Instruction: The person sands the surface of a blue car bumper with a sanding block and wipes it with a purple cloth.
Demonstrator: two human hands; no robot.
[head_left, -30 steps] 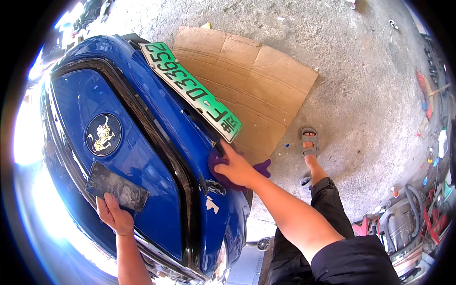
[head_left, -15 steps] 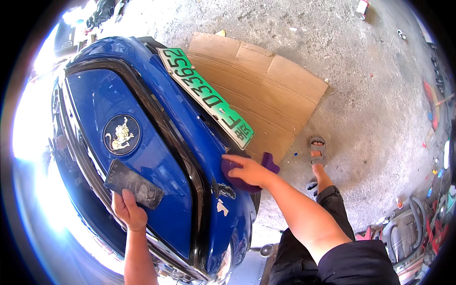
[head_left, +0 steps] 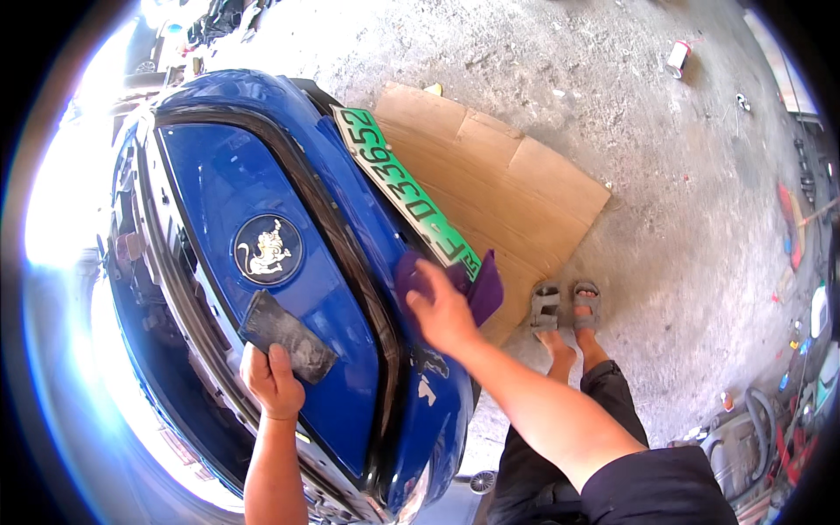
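Note:
The front of a blue car [head_left: 324,297] fills the left half of the view, with a round emblem [head_left: 268,250] and a black trim band across it. My left hand [head_left: 276,381] pinches a dark grey, dusty sheet of sandpaper [head_left: 293,339] between thumb and fingers, over the blue panel below the emblem. On the bumper, beside the lower end of the green licence plate [head_left: 404,191], my right hand [head_left: 446,313] presses a purple cloth [head_left: 486,293]. Scraped paint with a pale chipped patch [head_left: 426,391] shows just below that hand.
A flattened cardboard sheet [head_left: 490,166] lies on the concrete floor [head_left: 647,157] beside the bumper. My sandalled feet [head_left: 564,306] stand near its corner. A can [head_left: 678,59] stands at the far right, and hoses and assorted clutter [head_left: 770,437] lie along the right edge.
My right hand has slid the cloth up along the bumper toward the plate. The whole view has shifted, with the car further right, and both feet now show. My left hand keeps the sandpaper.

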